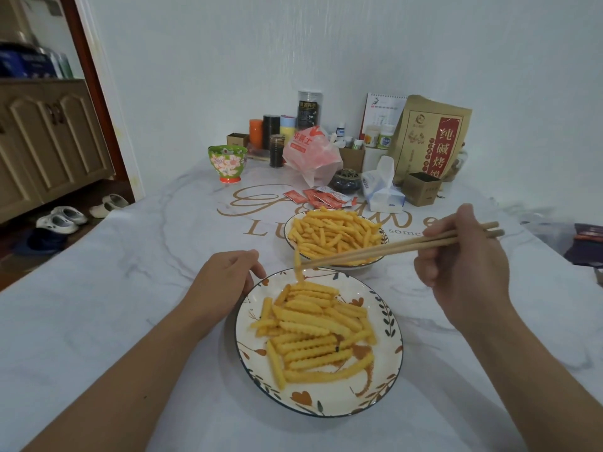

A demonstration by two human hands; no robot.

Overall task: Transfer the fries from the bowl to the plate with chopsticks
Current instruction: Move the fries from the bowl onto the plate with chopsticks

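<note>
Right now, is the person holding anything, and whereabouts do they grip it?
The right hand grips the chopsticks near their thick upper ends; their tips pinch one fry over the plate. The left hand holds nothing, resting beside the plate's rim.

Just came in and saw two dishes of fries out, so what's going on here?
A person is moving fries with chopsticks gripped in the right hand. One fry hangs pinched at the tips over the far edge of the plate, which already carries a pile. The left hand rests at the plate's rim. The bowl behind is still full of fries.
</note>
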